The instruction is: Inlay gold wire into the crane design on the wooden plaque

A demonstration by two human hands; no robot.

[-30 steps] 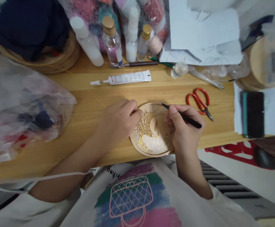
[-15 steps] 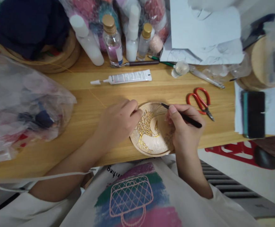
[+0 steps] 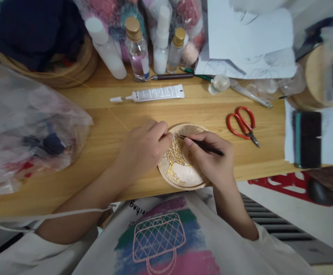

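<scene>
A round wooden plate [image 3: 180, 186] lies near the table's front edge, with a bird design in raised gold wire [image 3: 175, 156] on its face. My right hand [image 3: 216, 156] is closed around black tweezers [image 3: 205, 146], held like a pen. Their tips touch or hover just over the upper part of the design; I cannot tell which. At the plate's left rim, my left hand [image 3: 145, 147] has its fingers curled and pinched together. A loose thin gold wire [image 3: 117, 118] runs across the table into that hand. The fingertips and the wire's end are hidden.
Beyond the plate lies a white glue tube [image 3: 157, 93]. Red-handled cutters [image 3: 242, 124] rest to the right, near a phone [image 3: 308, 139]. Several bottles [image 3: 137, 53] stand at the back. A plastic bag [image 3: 34, 130] and a wooden tub [image 3: 77, 68] fill the left side.
My right hand has moved left with the tweezers, from the plate's upper right rim to over the bird design. My left hand stays almost where it was.
</scene>
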